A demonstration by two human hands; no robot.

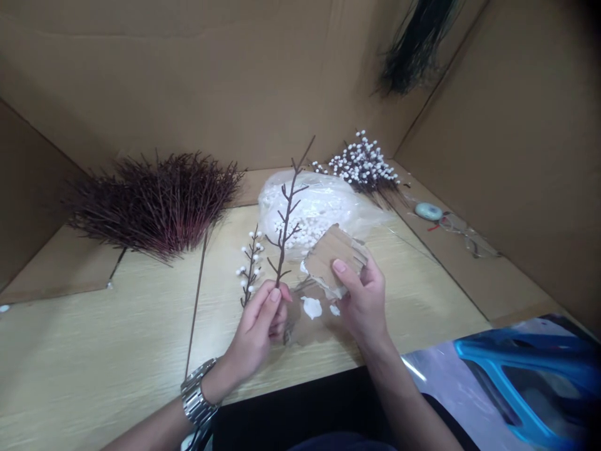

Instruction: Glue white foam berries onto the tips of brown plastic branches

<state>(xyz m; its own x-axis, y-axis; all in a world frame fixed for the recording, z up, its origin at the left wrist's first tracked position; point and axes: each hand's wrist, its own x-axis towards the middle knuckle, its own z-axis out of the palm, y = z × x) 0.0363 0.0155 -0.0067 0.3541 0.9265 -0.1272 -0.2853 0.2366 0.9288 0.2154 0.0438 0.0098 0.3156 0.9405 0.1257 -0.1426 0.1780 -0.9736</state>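
Note:
My left hand (263, 316) pinches the lower end of a bare dark brown twig (287, 219), which stands upright with short side branches. In my right hand (362, 294) is a torn piece of cardboard (331, 257), held by its right side, with white paste along its lower left edge. Left of the bare twig, a twig with white berries (252, 263) lies on the table. Behind both hands sits a clear plastic bag (323, 200) of small white beads. White paste blobs (312, 307) lie on a cardboard sheet between my hands.
A large pile of dark twigs (164, 203) lies at the back left. White-berried twigs (364, 163) are heaped at the back right, near a pale blue round object (428, 211) and glasses (472, 238). Cardboard walls (197, 81) enclose the table. A blue-framed object (502, 382) is at the lower right.

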